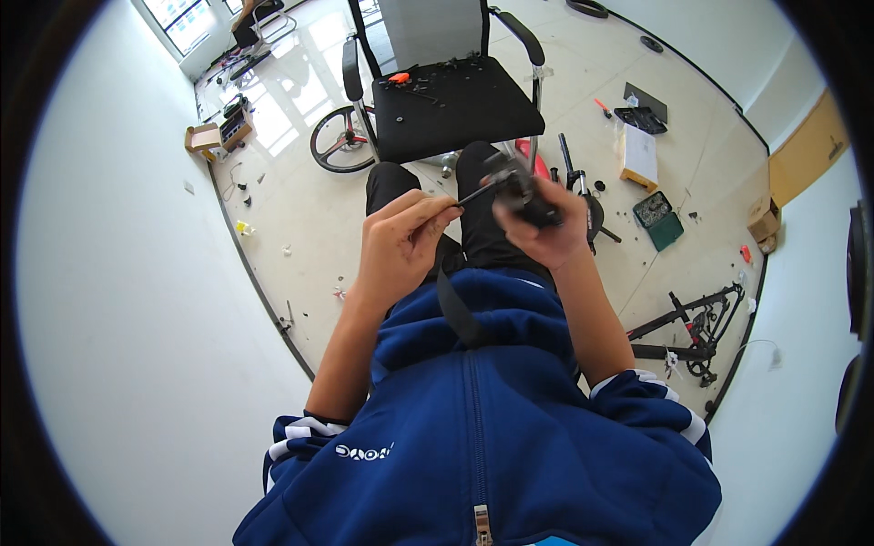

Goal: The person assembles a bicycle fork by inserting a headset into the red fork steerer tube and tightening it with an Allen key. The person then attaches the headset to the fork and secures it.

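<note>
The left hand (399,238) pinches a thin black rod (473,194) above the legs (479,238); the right hand (557,229) grips a blurred black part (521,187) at the rod's far end; a chair (460,118) stands ahead.

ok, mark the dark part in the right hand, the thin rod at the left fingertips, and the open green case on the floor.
Dark part (523,189): head view, its motion-blurred middle.
Thin rod (476,193): head view, mid-shaft.
Green case (666,233): head view, its plain green half.
</note>
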`<act>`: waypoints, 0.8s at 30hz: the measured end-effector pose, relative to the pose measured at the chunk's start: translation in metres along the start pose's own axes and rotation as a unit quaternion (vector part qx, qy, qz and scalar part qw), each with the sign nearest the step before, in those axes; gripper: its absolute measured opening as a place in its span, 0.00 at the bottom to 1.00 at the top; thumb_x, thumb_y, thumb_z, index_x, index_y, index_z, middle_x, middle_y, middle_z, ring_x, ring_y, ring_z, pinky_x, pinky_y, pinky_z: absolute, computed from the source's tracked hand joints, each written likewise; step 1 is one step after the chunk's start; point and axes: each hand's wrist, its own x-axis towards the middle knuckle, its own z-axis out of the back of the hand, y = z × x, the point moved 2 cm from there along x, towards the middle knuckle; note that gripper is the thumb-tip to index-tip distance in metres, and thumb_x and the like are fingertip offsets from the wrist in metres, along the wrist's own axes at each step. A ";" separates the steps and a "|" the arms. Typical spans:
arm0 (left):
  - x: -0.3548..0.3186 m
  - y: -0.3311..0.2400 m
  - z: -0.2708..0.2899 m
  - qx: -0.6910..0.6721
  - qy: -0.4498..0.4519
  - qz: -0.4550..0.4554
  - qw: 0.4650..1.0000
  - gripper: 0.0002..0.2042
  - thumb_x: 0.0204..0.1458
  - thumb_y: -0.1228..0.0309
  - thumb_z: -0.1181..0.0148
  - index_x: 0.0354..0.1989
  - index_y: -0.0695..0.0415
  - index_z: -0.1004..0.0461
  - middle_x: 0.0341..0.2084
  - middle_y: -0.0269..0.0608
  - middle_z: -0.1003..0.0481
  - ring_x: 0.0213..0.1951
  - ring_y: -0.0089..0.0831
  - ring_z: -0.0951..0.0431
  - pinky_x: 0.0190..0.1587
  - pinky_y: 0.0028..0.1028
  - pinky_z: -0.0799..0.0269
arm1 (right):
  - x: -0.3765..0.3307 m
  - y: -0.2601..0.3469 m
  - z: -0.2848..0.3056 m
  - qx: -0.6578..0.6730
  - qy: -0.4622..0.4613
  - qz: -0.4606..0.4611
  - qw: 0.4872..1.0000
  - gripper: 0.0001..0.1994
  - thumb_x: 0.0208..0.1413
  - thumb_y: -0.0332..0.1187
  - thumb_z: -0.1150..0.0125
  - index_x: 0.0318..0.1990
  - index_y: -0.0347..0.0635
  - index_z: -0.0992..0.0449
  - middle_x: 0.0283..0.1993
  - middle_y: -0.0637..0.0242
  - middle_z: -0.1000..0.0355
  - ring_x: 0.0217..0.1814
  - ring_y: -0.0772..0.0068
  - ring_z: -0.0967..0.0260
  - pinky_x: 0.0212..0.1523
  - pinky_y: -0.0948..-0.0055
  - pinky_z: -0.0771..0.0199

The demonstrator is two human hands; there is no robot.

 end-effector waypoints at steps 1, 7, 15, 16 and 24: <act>0.000 -0.001 0.000 -0.004 0.004 -0.004 1.000 0.05 0.55 0.81 0.40 0.37 0.67 0.21 0.26 0.40 0.24 0.28 0.23 0.25 0.31 0.20 0.31 | 0.000 0.003 -0.003 0.068 0.028 -0.006 0.997 0.23 0.65 0.45 0.53 0.48 0.26 0.30 0.36 0.41 0.26 0.20 0.72 0.34 0.14 0.79 0.38; -0.004 0.025 -0.008 -0.008 0.002 0.028 1.000 0.05 0.54 0.78 0.38 0.38 0.64 0.20 0.23 0.38 0.26 0.22 0.21 0.30 0.24 0.21 0.37 | 0.006 0.004 -0.003 -0.243 -0.043 0.060 0.967 0.18 0.64 0.38 0.48 0.50 0.27 0.29 0.35 0.43 0.25 0.20 0.68 0.30 0.15 0.77 0.36; -0.003 0.021 -0.004 -0.159 -0.001 0.124 0.980 0.13 0.54 0.82 0.39 0.48 0.68 0.25 0.34 0.45 0.20 0.34 0.26 0.19 0.37 0.23 0.20 | 0.010 -0.007 -0.006 -0.267 -0.076 0.003 0.961 0.16 0.64 0.38 0.45 0.49 0.32 0.28 0.33 0.51 0.23 0.22 0.70 0.27 0.16 0.78 0.33; -0.003 0.021 -0.003 -0.154 0.002 0.129 0.980 0.13 0.54 0.82 0.39 0.49 0.69 0.26 0.35 0.46 0.20 0.34 0.26 0.19 0.38 0.23 0.20 | 0.010 -0.008 -0.007 -0.287 -0.088 0.001 0.954 0.16 0.63 0.38 0.45 0.49 0.32 0.28 0.33 0.52 0.23 0.22 0.70 0.27 0.16 0.78 0.32; 0.000 0.013 -0.004 -0.017 -0.025 0.041 0.999 0.10 0.49 0.78 0.33 0.40 0.62 0.20 0.31 0.38 0.23 0.30 0.25 0.22 0.31 0.23 0.27 | 0.011 -0.010 -0.007 -0.461 -0.096 0.004 0.882 0.17 0.61 0.37 0.41 0.49 0.32 0.27 0.36 0.57 0.23 0.31 0.72 0.23 0.28 0.80 0.26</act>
